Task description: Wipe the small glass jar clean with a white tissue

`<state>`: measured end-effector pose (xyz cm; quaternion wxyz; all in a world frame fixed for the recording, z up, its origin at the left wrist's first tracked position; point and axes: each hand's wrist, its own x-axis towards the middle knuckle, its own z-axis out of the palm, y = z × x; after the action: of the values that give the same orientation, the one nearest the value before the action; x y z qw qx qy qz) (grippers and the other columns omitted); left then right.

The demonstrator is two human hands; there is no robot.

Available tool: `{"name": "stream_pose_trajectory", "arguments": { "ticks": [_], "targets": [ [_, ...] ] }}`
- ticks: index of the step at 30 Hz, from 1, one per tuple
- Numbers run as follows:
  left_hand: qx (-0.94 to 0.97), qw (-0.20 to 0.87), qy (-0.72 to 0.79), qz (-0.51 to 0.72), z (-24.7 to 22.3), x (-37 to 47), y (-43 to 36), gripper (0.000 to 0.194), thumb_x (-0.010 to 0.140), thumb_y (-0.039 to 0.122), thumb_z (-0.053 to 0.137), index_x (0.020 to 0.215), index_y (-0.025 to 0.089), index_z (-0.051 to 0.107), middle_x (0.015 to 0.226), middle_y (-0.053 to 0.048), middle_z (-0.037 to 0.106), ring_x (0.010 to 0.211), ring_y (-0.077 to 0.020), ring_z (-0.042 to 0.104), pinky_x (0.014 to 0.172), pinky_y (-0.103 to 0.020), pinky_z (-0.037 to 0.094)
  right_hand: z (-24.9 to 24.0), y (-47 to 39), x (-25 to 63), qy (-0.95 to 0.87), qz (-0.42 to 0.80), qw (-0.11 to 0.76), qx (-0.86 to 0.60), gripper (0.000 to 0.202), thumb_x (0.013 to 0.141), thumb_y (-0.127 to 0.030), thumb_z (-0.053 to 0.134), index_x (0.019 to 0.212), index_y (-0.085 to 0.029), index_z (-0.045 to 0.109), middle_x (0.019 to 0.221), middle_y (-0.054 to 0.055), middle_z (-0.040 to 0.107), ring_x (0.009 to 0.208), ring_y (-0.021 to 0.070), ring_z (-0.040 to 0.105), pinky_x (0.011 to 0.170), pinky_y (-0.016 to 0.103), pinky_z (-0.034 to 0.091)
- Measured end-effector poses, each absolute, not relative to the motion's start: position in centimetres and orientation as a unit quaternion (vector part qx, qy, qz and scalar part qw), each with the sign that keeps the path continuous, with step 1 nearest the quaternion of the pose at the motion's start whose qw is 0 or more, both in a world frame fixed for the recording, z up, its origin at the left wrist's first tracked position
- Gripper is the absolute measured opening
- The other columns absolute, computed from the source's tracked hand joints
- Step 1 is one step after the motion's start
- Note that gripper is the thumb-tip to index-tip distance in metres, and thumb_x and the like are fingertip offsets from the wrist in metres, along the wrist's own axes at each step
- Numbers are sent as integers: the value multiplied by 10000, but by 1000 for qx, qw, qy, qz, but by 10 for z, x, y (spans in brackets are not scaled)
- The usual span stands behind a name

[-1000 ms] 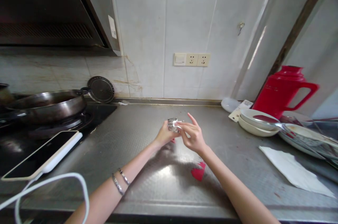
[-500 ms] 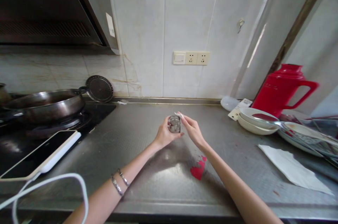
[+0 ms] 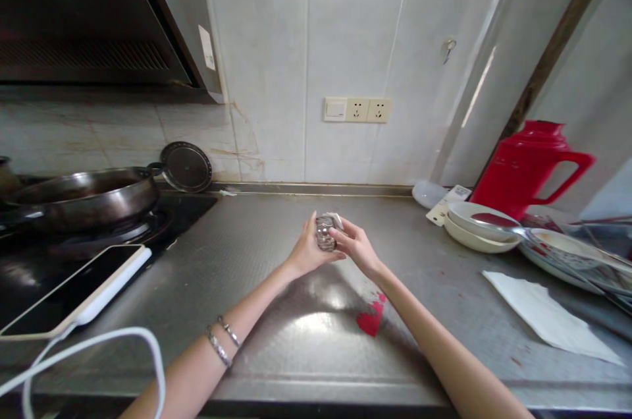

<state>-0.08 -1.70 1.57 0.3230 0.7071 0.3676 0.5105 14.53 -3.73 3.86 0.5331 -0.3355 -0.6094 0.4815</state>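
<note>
Above the middle of the counter, my left hand [image 3: 307, 249] is wrapped round a small clear glass [image 3: 324, 234] with a patterned, see-through body. My right hand [image 3: 360, 246] is closed at the glass's right side, its fingertips touching the glass. A bit of white tissue [image 3: 336, 218] shows at the upper edge of the glass, pinched by the right fingers. Part of the glass is hidden behind the fingers. Below the hands, on the metal counter [image 3: 276, 353], lies a torn red scrap [image 3: 370, 320] with smaller red bits beside it.
On the left, a phone [image 3: 74, 290] with a white cable [image 3: 99, 333] lies by the stove, where a pan [image 3: 93, 198] stands. To the right are a white napkin [image 3: 548, 317], stacked bowls [image 3: 481, 241], a plate [image 3: 567, 267] and a red thermos [image 3: 523, 165].
My right fingers have moved onto the side of the glass, with the tissue now against its upper edge. The glass has turned slightly in my left hand.
</note>
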Motion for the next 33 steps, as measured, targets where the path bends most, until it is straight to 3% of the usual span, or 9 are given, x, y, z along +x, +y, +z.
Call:
{"name": "stream_pose_trajectory", "arguments": {
  "ticks": [3, 7, 15, 20, 27, 33],
  "targets": [
    [735, 316, 335, 498, 12, -3, -15, 1275, 430, 314, 900, 1470, 227, 168, 1419, -181, 386, 1308, -342, 404, 1079, -532, 319, 38, -35, 147, -582, 514, 524, -351, 461, 804, -505, 624, 1145, -195, 632, 1058, 82, 701, 918, 241, 678, 723, 348, 584],
    [777, 260, 314, 480, 11, -10, -12, 1288, 430, 329, 899, 1479, 262, 155, 1507, -181, 253, 1335, -359, 366, 1070, -529, 351, 35, -29, 150, -568, 529, 518, -358, 483, 875, -572, 489, 1059, -158, 658, 982, 127, 712, 807, 237, 698, 658, 374, 607],
    [795, 208, 338, 459, 5, -11, -8, 1052, 594, 370, 820, 1441, 200, 220, 1419, -185, 414, 1262, -306, 477, 1047, -478, 396, 35, -32, 146, -557, 549, 495, -380, 453, 834, -560, 563, 1080, -191, 656, 1003, 90, 709, 775, 213, 695, 614, 335, 592],
    [792, 204, 353, 455, 4, -11, -8, 914, 580, 334, 823, 1349, 184, 355, 1326, -162, 502, 1175, -294, 542, 988, -444, 456, 34, -26, 151, -552, 526, 464, -451, 495, 852, -618, 467, 975, -188, 680, 960, 95, 709, 844, 213, 677, 605, 315, 563],
    [793, 231, 330, 456, 3, -11, -10, 890, 552, 285, 840, 1311, 194, 385, 1282, -136, 530, 1138, -278, 561, 961, -417, 482, 18, -10, 156, -603, 365, 533, -469, 536, 752, -663, 541, 717, -144, 673, 693, 39, 656, 693, 188, 610, 611, 277, 506],
    [801, 235, 327, 442, 2, -11, -10, 896, 530, 247, 841, 1306, 201, 396, 1270, -123, 539, 1107, -274, 575, 921, -410, 509, 26, -20, 158, -666, 189, 563, -451, 526, 889, -566, 424, 760, -133, 692, 686, 45, 671, 649, 178, 602, 594, 254, 469]
  ]
}}
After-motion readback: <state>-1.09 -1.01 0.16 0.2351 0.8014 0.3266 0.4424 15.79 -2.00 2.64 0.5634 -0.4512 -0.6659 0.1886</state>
